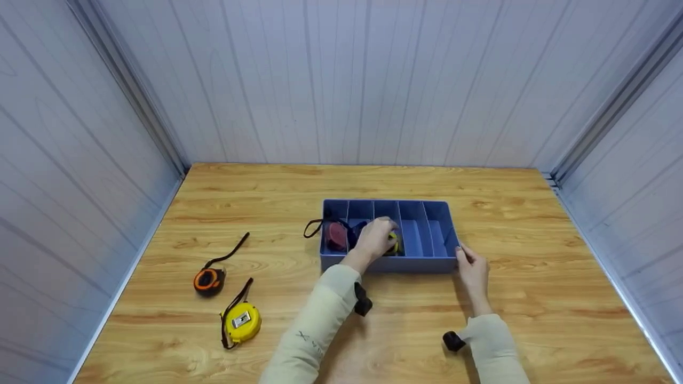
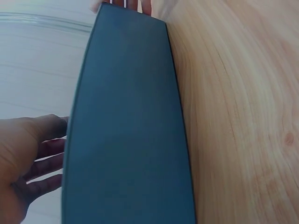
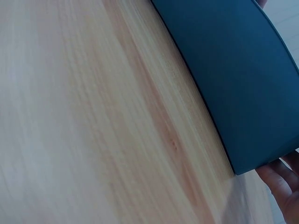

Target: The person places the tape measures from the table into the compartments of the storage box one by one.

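Observation:
A blue divided box [image 1: 389, 265] lies on the table, its plain outer wall [image 2: 126, 112] filling much of the left wrist view. My left hand [image 1: 375, 237] reaches over the front rim into the middle compartment, fingers bent down around a yellow tape measure [image 1: 394, 244]; the hand hides part of it. My right hand [image 1: 473, 272] touches the box's front right corner, its fingers [image 3: 275, 184] against the end wall. In the leftmost compartment sits a red tape measure [image 1: 336, 236], a dark strap looping over the edge. Beside it a dark blue thing [image 1: 358, 229] is partly covered.
To the left on the wooden table [image 1: 277, 186] lie an orange and black tape measure [image 1: 208, 281] and a yellow tape measure [image 1: 243, 322], each with a dark strap. Pale panel walls [image 1: 341, 80] enclose the back and both sides.

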Demonstrator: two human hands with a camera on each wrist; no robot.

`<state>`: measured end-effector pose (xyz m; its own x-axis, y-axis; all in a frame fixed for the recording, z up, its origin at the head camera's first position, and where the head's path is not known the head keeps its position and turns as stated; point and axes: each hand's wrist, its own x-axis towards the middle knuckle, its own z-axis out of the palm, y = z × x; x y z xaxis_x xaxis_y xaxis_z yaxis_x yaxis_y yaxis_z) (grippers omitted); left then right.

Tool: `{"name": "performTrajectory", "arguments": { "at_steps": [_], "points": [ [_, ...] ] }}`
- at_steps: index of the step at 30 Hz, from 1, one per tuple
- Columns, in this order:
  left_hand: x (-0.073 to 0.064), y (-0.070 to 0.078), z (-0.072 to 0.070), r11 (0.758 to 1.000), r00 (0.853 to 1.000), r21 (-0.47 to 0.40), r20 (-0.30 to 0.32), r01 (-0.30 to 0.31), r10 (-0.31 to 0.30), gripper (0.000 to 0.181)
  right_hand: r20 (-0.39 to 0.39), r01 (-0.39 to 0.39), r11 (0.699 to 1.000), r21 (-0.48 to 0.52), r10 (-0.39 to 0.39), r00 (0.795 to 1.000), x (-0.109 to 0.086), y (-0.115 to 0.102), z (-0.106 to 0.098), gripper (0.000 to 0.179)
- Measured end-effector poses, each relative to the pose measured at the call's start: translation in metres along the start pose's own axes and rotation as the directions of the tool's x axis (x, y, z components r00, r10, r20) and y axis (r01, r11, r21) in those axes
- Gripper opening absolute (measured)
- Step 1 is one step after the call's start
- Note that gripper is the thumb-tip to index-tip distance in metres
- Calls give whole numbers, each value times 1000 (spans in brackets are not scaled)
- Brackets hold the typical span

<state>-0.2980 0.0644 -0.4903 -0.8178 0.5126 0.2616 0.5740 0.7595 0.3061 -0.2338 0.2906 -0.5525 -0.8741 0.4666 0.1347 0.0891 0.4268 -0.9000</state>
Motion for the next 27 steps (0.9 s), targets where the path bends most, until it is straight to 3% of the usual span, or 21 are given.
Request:
{"name": "performTrajectory", "arguments": {
  "at_steps": [18,27],
  "points": [
    [-18,10,-24,1000,1000,-23,27,4,-3,27,25,-3,1000,1,3,1000,-1,-1,-2,34],
    [-36,6,-34,999,1000,-28,-12,-29,29,28,34,0,1000,-10,0,999,-1,-1,-3,34]
  ]
}}
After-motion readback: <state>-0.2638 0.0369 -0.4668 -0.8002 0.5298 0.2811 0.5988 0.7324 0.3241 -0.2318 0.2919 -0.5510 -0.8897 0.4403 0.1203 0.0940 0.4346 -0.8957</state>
